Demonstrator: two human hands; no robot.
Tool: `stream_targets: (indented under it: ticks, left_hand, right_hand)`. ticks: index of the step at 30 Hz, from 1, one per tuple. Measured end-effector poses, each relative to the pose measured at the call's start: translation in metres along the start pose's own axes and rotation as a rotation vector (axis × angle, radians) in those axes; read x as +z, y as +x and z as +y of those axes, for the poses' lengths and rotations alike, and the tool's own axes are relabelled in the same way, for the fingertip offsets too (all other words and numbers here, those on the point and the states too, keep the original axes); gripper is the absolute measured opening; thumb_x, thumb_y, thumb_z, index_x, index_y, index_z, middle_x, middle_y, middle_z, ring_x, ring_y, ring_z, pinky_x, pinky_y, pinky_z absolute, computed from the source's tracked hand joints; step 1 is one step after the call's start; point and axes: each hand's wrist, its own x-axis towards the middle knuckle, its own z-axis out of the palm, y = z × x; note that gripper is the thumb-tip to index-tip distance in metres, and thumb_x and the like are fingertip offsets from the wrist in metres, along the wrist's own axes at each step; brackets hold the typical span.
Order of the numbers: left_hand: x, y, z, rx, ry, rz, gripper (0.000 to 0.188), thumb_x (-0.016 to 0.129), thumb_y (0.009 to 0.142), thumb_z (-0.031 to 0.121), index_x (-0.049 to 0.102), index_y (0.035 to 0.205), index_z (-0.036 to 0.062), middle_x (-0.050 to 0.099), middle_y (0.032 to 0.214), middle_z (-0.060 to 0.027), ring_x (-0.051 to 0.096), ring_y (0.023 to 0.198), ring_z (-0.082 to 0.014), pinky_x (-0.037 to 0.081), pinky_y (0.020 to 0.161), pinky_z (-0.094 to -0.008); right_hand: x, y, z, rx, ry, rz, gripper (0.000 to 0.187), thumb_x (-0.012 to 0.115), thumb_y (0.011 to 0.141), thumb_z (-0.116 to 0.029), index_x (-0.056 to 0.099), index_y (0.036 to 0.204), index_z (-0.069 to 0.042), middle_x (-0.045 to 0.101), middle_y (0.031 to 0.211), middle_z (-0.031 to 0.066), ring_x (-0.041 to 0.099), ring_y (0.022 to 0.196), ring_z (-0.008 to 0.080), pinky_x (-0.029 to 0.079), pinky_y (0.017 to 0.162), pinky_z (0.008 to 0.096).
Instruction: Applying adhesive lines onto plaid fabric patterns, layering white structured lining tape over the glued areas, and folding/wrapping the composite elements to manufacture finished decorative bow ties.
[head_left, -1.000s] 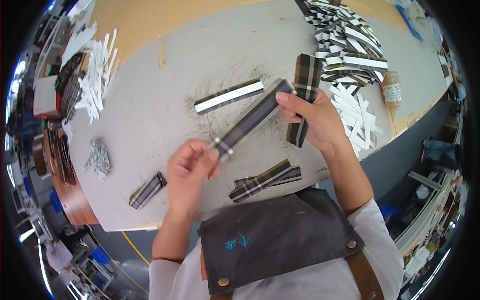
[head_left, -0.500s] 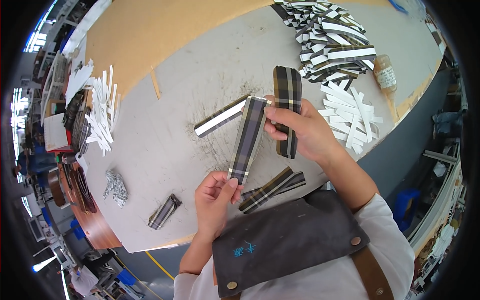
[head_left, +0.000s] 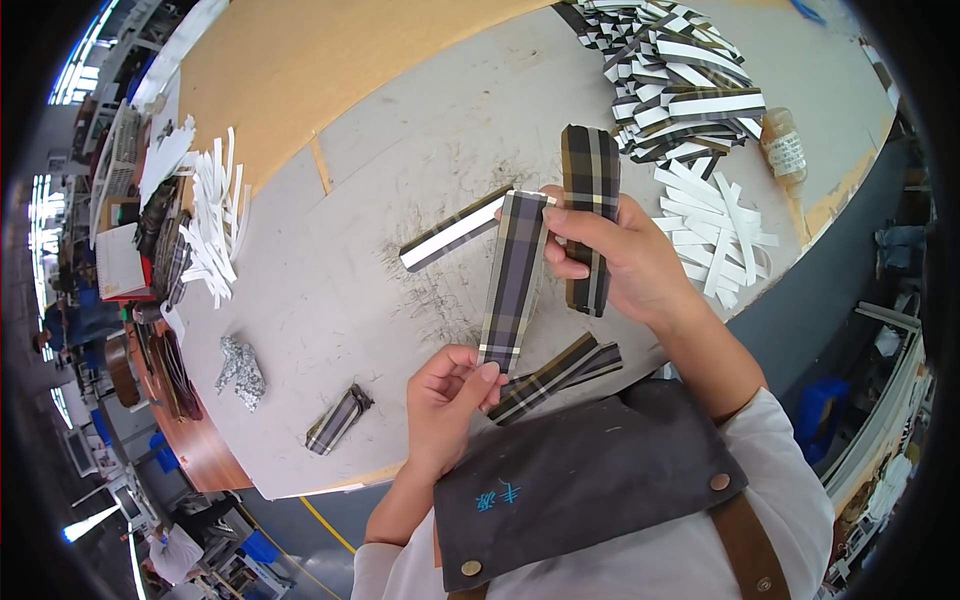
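Note:
A plaid fabric strip is stretched between both hands above the table. My left hand pinches its lower end between thumb and fingers. With thumb and fingertips my right hand grips its upper end, and a thick bundle of plaid strips is also tucked in that hand. Behind the held strip lies a plaid strip with a white band. Close to my apron, a few folded plaid strips lie crossed. Left of my left hand is a small rolled plaid bundle.
At the far right is a large heap of plaid and white strips, with loose white strips nearer me and a bottle beside them. More white strips lie at the left edge, above a crumpled grey piece.
The whole scene has shifted slightly to the right in the picture. Both hands keep the same hold on the strip and bundle.

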Motion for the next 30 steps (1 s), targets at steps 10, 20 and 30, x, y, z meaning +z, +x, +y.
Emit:
stream_targets:
  ticks: [10,20,30]
  left_hand:
    - [-0.0007,-0.0024,0.0002,0.009,0.011,-0.026,0.006,0.063,0.090,0.002,0.060,0.095,-0.0002,0.067,0.080,-0.0088,0.059,0.065,-0.0074,0.044,0.058,-0.0205]
    - [-0.0004,-0.0043,0.0043,-0.004,0.020,-0.030,0.006,0.063,0.090,0.002,0.060,0.094,-0.0003,0.067,0.081,-0.0082,0.058,0.065,-0.0067,0.046,0.059,-0.0200]
    - [0.0002,-0.0069,0.0085,-0.032,0.003,-0.037,0.006,0.062,0.089,-0.002,0.059,0.094,-0.0008,0.063,0.078,-0.0053,0.058,0.066,-0.0083,0.052,0.071,-0.0249]
  right_hand:
    - [0.0018,-0.0001,0.0001,0.002,0.034,0.016,0.016,0.061,0.092,-0.018,0.060,0.082,-0.005,0.055,0.068,0.0012,0.044,0.058,0.0081,0.035,0.054,0.0237]
    - [-0.0004,-0.0004,-0.0005,0.015,0.024,0.024,0.019,0.062,0.090,-0.019,0.059,0.079,-0.004,0.055,0.067,0.0012,0.044,0.057,0.0084,0.034,0.054,0.0238]
    - [0.0008,-0.0001,-0.0019,0.008,-0.005,0.021,0.018,0.063,0.089,-0.019,0.060,0.080,-0.004,0.055,0.068,0.0014,0.044,0.057,0.0087,0.034,0.053,0.0237]
